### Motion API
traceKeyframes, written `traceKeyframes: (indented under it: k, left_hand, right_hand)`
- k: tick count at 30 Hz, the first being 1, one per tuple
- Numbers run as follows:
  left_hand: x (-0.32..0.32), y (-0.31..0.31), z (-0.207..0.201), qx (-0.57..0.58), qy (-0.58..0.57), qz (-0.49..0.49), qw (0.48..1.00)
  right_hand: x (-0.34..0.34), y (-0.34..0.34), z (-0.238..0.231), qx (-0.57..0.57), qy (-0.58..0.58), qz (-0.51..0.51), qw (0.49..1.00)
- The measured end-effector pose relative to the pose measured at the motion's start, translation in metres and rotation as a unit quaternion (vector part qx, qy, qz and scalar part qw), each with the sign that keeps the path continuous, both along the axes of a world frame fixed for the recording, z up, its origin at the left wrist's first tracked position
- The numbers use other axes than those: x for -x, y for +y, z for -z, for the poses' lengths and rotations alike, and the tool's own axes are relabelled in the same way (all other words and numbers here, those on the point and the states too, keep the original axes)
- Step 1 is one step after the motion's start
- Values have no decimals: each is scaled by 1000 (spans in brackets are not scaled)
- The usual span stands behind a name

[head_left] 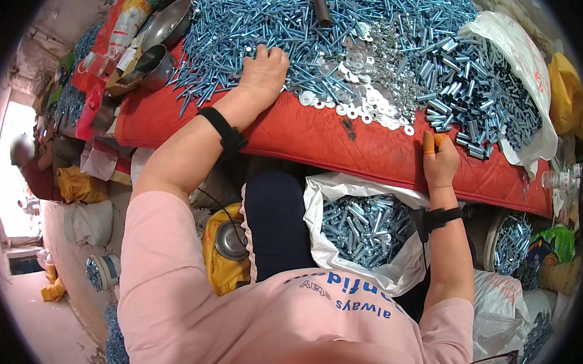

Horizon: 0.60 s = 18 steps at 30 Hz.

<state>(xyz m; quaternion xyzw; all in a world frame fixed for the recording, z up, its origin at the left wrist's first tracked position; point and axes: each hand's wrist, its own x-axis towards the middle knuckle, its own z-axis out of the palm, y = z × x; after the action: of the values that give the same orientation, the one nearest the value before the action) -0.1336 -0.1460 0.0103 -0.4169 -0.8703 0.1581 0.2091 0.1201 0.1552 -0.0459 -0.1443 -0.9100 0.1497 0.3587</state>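
Observation:
My left hand (265, 73) reaches over the near left edge of a heap of long bluish bolts (236, 23). Its fingers are curled down onto them, and the fingertips are partly hidden. At the front edge of the red padded cover (293, 133), my right hand (441, 161) is closed, with orange covers on two fingers. Whatever it may hold is too small to make out. Beyond that hand lie short metal sleeves (467, 102). Flat silver washers (373, 104) spread between the bolts and sleeves.
Below the table edge, between my legs, an open white sack (328, 239) holds metal pieces. Metal bowls (167, 25) stand at the left of the heap. A bucket of parts (511, 243) is at right. Another person (35, 161) sits at far left.

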Motion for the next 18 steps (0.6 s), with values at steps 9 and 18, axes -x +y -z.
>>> traceKeyframes:
  k: [9,18]
  left_hand:
    - [10,-13,0,-34,82,17,996]
    - [13,4,-1,28,95,-39,994]
  right_hand:
    - [2,-2,-3,24,24,-17,999]
    - [1,-1,-1,15,25,-8,1000]
